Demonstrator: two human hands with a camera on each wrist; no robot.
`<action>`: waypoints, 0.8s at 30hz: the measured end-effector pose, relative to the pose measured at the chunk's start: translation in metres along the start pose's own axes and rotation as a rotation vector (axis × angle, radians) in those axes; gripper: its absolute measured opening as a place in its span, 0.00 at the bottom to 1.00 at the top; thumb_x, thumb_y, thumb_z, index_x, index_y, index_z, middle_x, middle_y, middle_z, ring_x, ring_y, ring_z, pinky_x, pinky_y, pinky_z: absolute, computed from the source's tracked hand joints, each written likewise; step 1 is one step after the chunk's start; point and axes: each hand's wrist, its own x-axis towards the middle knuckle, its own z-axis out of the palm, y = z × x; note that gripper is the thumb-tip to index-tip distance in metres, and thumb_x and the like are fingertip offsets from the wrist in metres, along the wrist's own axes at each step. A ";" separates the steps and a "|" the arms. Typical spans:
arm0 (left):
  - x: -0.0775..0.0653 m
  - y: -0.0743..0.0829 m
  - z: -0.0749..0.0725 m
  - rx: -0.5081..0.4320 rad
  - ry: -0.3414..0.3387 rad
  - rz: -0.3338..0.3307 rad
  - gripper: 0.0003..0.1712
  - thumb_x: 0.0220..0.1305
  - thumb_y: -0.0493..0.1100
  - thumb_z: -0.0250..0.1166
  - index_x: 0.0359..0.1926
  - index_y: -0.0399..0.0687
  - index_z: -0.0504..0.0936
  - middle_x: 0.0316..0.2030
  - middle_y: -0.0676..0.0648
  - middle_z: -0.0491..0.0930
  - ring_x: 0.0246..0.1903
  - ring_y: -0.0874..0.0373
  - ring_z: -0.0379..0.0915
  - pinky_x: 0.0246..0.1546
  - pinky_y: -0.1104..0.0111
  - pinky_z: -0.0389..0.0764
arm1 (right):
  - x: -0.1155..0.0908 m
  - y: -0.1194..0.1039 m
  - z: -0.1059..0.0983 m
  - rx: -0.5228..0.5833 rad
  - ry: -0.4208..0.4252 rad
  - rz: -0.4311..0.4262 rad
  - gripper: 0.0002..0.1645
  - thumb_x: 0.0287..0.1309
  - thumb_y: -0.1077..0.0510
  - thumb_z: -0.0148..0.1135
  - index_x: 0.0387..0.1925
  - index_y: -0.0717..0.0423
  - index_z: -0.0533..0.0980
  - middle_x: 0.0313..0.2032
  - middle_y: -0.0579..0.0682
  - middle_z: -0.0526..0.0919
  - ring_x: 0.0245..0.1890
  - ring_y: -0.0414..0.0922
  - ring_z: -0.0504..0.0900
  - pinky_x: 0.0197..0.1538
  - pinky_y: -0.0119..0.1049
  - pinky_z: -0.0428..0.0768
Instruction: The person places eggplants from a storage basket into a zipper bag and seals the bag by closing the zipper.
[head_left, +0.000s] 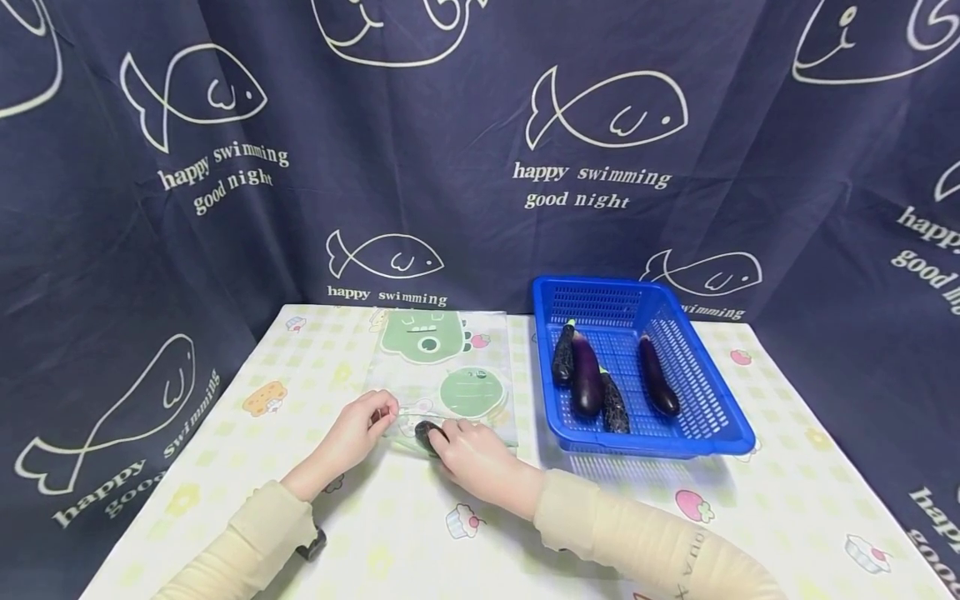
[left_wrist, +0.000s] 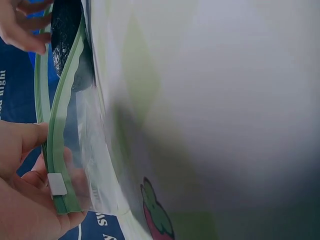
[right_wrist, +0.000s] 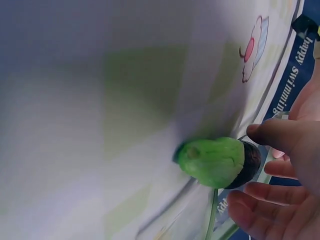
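Observation:
A clear zip bag (head_left: pixel 450 379) with green cartoon prints lies flat on the table, its green-edged mouth toward me. My left hand (head_left: pixel 365 425) pinches the mouth's left end beside the white slider (left_wrist: pixel 57 184). The two lips stand apart in the left wrist view. A dark, crinkly eggplant (left_wrist: pixel 65 37) is partly inside the mouth. Its bright green cap (right_wrist: pixel 212 161) points back out toward me in the right wrist view. My right hand (head_left: pixel 483 461) holds this eggplant, thumb on one side and fingers on the other; the exact contact is partly hidden.
Right of the bag stands a blue perforated basket (head_left: pixel 551 417). Inside lie smooth purple eggplants (head_left: pixel 587 383) and dark crinkly ones (head_left: pixel 615 406), several in all. The patterned tablecloth (head_left: pixel 420 533) reaches the dark fish-print curtain (head_left: pixel 465 167) behind.

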 end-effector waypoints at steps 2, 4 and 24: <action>0.000 0.000 0.000 -0.001 0.002 -0.001 0.11 0.60 0.32 0.63 0.31 0.53 0.72 0.25 0.55 0.69 0.24 0.64 0.65 0.25 0.74 0.70 | -0.004 0.001 -0.002 0.007 -0.016 -0.004 0.24 0.51 0.45 0.67 0.47 0.53 0.75 0.33 0.47 0.78 0.28 0.42 0.77 0.26 0.33 0.77; 0.000 0.001 -0.001 0.002 0.007 -0.003 0.11 0.59 0.32 0.63 0.30 0.53 0.72 0.25 0.55 0.69 0.24 0.64 0.64 0.25 0.74 0.70 | -0.008 0.002 -0.006 0.017 -0.026 -0.006 0.25 0.51 0.44 0.67 0.47 0.52 0.74 0.34 0.47 0.79 0.29 0.43 0.78 0.26 0.33 0.77; 0.000 0.000 -0.001 0.024 0.004 -0.034 0.10 0.60 0.33 0.63 0.30 0.52 0.72 0.26 0.54 0.70 0.26 0.63 0.65 0.27 0.73 0.71 | -0.056 0.010 -0.010 0.086 0.030 -0.056 0.25 0.45 0.52 0.70 0.47 0.51 0.74 0.35 0.45 0.76 0.28 0.40 0.77 0.24 0.32 0.77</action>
